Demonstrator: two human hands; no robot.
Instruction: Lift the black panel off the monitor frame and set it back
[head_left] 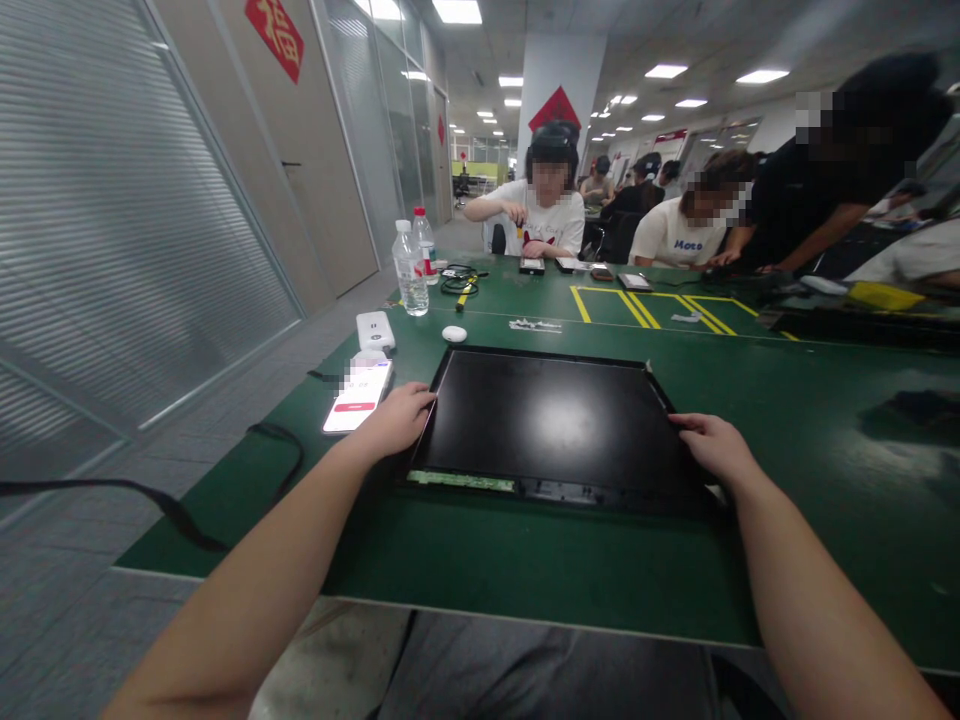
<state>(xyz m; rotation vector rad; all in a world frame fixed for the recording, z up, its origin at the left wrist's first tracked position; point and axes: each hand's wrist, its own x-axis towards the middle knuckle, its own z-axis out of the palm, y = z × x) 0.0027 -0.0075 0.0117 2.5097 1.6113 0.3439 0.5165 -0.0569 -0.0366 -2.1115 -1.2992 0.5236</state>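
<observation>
The wearer's lap, in grey clothing, is at the bottom, below the near edge of a green table. Both bare forearms reach forward over the table. A flat black screen panel lies face up at the centre of the near part of the table, a pale glare on its surface. A green strip runs along the left part of its near edge. The left hand grasps the panel's left edge; the right hand grasps its right edge, thumb and fingers drawn together. Whether the panel is slightly raised is hard to tell.

Just beside the left hand lies a lit phone with a red button on its display. Beyond it sits a white device, and to that device's right, a small white rounded case. Farther back stand two clear bottles, near a coiled black cable. Yellow tape marks the table to the right.

Across the table, a person in a white shirt holds a tool above a small object. Other people sit or lean at the right, under ceiling lights.
</observation>
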